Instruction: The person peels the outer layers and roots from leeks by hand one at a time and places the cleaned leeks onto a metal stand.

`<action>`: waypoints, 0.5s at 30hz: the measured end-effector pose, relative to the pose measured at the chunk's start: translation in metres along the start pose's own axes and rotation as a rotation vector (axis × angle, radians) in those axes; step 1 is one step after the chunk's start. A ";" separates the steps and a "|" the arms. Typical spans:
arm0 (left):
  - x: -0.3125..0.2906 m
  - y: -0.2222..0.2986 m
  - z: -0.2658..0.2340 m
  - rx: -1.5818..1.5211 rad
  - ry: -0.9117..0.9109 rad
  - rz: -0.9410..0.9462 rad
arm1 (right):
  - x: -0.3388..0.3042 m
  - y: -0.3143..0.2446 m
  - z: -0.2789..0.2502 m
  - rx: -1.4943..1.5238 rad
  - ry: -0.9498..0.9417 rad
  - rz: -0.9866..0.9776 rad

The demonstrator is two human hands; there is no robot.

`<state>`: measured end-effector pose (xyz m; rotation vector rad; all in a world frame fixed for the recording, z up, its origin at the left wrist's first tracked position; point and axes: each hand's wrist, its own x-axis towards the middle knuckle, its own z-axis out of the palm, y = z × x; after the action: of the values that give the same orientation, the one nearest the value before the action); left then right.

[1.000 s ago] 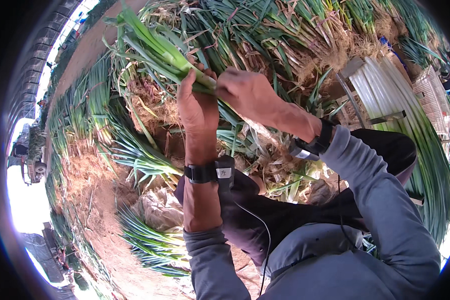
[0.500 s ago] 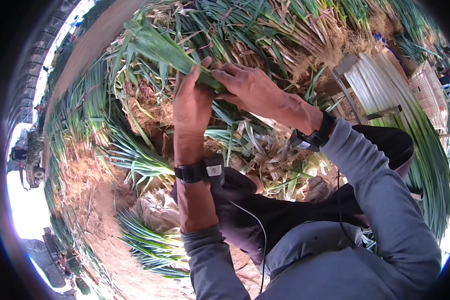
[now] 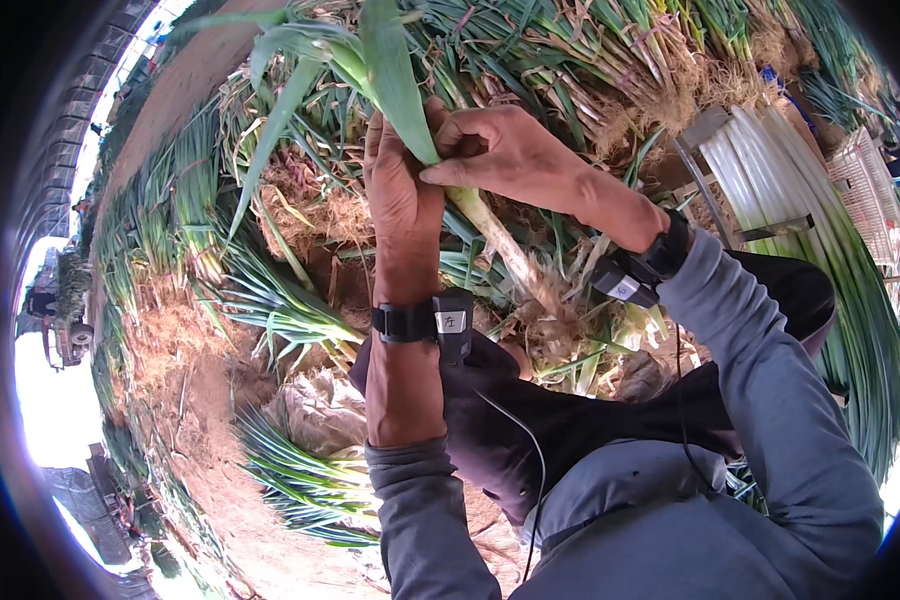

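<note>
A large green onion (image 3: pixel 495 225) slants between my hands, its leaves pointing up and left and its roots hanging down near my knee. Around its upper stalk, where the leaves begin, my left hand (image 3: pixel 402 195) is closed; some of its fingers are hidden behind the plant. My right hand (image 3: pixel 530 165) pinches the base of one broad leaf (image 3: pixel 392 80) between thumb and fingers, right beside the left hand. Soil-coloured outer skin covers the lower stalk. Loose peeled leaves and dry skins (image 3: pixel 595 300) lie below my right wrist.
Several unpeeled green onions (image 3: pixel 610 70) are heaped ahead. To my right, cleaned white-stalked onions (image 3: pixel 770 170) lie in a metal-armed rack (image 3: pixel 705 190), beside a pale plastic crate (image 3: pixel 867 195). More bunches (image 3: pixel 280 310) lie on the bare soil (image 3: pixel 205 430) at left. Black straps with small boxes circle both wrists.
The onion has swung so its stalk and roots show below my hands. My right hand has shifted from lying against the leaves to pinching one broad leaf, now standing apart.
</note>
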<state>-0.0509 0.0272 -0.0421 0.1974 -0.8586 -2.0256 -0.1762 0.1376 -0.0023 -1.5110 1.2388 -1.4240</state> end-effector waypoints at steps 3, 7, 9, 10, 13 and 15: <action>0.006 0.001 0.001 -0.019 0.060 0.037 | -0.008 0.003 -0.004 -0.002 0.029 0.029; 0.006 0.013 -0.009 0.045 0.108 0.109 | -0.030 -0.004 0.003 -0.022 -0.028 0.096; 0.008 0.019 -0.013 0.078 0.161 0.138 | -0.046 0.004 0.008 0.033 0.084 0.079; 0.006 0.022 -0.017 0.062 0.225 0.104 | -0.055 0.000 0.000 0.138 0.088 0.131; 0.006 0.035 -0.027 0.031 0.260 0.097 | -0.069 0.008 0.000 0.111 0.156 0.133; 0.004 0.039 -0.035 -0.005 0.277 0.081 | -0.088 0.031 -0.012 -0.114 0.066 0.229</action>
<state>-0.0112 -0.0077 -0.0425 0.4230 -0.6755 -1.8709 -0.1874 0.2137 -0.0563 -1.3544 1.5041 -1.2802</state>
